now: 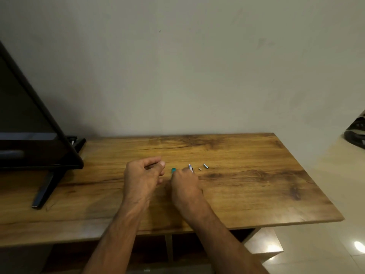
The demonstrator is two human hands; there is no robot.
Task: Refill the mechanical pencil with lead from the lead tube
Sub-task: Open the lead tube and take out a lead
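My right hand (184, 182) rests knuckles-up on the wooden table (246, 186), its fingers closed on a thin white item with a blue tip (189, 166) that pokes out beyond them. I cannot tell whether this is the pencil or the lead tube. A small teal piece (173, 170) shows just left of those fingers. My left hand (143, 175) hovers beside it, fingers curled, thumb and forefinger tips close together with nothing visible between them. A tiny beige eraser piece (199, 169) and a short teal-and-metal cap (206, 166) lie to the right.
A black monitor (29, 135) on a slanted stand (44, 191) fills the table's left end. The wall runs along the table's far edge. The table's right edge drops to a tiled floor (325, 244), where a dark object (355, 133) lies.
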